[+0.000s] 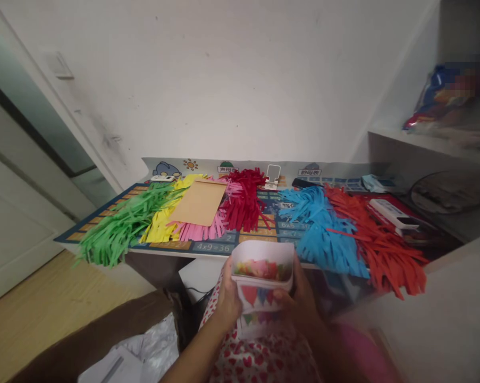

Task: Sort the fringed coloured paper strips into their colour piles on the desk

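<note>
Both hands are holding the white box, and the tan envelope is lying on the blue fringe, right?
Not quite: the head view shows the tan envelope lying across the yellow fringe and pink fringe. The left hand and right hand do hold the white box.

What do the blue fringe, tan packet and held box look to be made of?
Blue fringe: likely matt tissue or crepe paper, going by its thin, limp strips.
Tan packet: probably kraft paper, dull and flat, with a fold line near its top edge.
Box: seemingly thin white card with colour printing, judging by its slim walls; blur leaves the finish unclear.
</note>
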Demonstrator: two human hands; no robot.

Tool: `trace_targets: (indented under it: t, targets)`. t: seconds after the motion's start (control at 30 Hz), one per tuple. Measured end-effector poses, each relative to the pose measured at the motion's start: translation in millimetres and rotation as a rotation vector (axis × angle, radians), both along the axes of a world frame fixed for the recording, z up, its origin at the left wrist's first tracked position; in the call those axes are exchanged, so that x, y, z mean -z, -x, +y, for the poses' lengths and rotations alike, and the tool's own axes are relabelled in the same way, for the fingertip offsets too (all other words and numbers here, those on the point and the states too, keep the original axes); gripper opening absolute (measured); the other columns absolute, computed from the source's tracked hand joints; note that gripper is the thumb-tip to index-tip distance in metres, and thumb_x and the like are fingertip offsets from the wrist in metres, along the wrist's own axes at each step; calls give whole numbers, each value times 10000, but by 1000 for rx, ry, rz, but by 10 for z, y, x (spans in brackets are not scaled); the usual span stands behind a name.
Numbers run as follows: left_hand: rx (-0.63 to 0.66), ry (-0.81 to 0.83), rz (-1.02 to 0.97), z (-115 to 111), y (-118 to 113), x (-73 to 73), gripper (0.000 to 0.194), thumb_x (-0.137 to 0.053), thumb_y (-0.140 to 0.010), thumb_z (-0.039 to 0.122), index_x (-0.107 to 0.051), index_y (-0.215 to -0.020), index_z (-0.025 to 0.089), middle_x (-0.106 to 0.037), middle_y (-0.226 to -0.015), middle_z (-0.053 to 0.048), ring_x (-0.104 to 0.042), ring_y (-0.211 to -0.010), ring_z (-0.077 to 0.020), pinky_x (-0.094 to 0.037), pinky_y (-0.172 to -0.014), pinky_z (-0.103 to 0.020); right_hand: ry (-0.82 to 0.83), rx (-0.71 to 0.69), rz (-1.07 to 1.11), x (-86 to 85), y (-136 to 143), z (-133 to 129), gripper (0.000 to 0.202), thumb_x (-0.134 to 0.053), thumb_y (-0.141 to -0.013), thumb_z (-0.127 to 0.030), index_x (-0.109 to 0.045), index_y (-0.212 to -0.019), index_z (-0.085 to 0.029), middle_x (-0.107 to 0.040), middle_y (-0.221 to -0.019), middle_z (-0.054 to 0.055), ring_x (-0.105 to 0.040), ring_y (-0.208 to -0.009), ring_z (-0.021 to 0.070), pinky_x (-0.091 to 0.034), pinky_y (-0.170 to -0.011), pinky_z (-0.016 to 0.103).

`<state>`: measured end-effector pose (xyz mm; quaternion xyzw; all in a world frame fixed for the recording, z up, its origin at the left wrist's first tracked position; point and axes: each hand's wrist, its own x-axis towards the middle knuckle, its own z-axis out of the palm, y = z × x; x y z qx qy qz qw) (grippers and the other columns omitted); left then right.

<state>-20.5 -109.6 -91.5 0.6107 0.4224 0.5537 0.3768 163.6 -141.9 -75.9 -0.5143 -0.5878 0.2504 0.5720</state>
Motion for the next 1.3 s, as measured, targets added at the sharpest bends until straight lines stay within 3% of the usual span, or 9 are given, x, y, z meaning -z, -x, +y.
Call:
trace_targets:
  t: [0.07,0.17,0.33,0.53,0.7,0.83,1.03,1.17,1.3]
  targets:
    - [-18,45,-16,46,7,123,665,-191,-956,653,-444,-1386,214,-531,-1389,-135,-496,-1310,-251,-416,-1091,-430,-3,31,-29,90,28,9,849,-604,-816,-592,-322,-1508,-190,-588,-1326,132,-530,-1265,325,-457,-1036,483]
    - [-2,111,-83,98,13,175,562,-311,-967,596,-443,-1364,220,-525,-1387,-123,-495,-1303,-244,-403,-1095,-410,-37,65,-98,205,57,-11,709,-488,-908,-518,-311,-1520,-205,-554,-1379,120,-470,-1334,305,-439,-1065,470]
    - [8,215,-172,180,-11,258,472,-487,-910,589,-532,-1196,215,-621,-1164,-84,-604,-1092,-235,-479,-979,-375,-29,192,-206,400,56,-72,638,-424,-975,-400,-224,-1549,-207,-434,-1482,153,-453,-1347,292,-447,-1046,464]
    - [-49,142,-105,184,-23,274,415,-485,-928,557,-572,-1119,200,-638,-1047,-63,-609,-975,-207,-486,-904,-334,-35,174,-260,460,-6,-50,731,-490,-920,-550,-273,-1531,-213,-454,-1428,165,-473,-1287,348,-429,-1013,537]
    - [-185,100,-15,151,-37,280,408,-484,-942,520,-575,-1146,178,-655,-1082,-87,-616,-1007,-223,-471,-917,-351,-11,234,-268,550,70,-42,758,-585,-865,-532,-330,-1495,-194,-527,-1357,171,-549,-1200,347,-485,-950,512]
    - [-253,91,63,127,-54,355,421,-443,-957,521,-585,-1143,172,-656,-1091,-98,-611,-1030,-239,-457,-942,-376,-1,285,-277,558,123,-33,649,-585,-888,-435,-394,-1459,-194,-581,-1322,151,-591,-1167,313,-512,-937,460]
    - [-248,145,-46,124,-112,429,421,-527,-911,540,-579,-1127,183,-657,-1089,-82,-609,-1016,-232,-457,-926,-357,7,289,-260,544,9,-21,417,-431,-974,-305,-531,-1371,-225,-667,-1245,89,-644,-1120,244,-535,-918,360]
    - [-279,159,-80,116,-174,502,455,-590,-867,551,-548,-1151,196,-625,-1099,-69,-590,-1031,-225,-438,-951,-355,7,275,-184,642,1,-39,533,-518,-927,-413,-469,-1421,-221,-616,-1326,97,-605,-1181,273,-516,-959,413]
    - [-270,183,-26,110,-222,607,400,-557,-894,531,-551,-1117,199,-614,-1050,-63,-576,-981,-221,-435,-925,-369,126,333,-101,744,2,-14,521,-605,-868,-454,-543,-1323,-207,-665,-1213,114,-637,-1091,288,-531,-910,448]
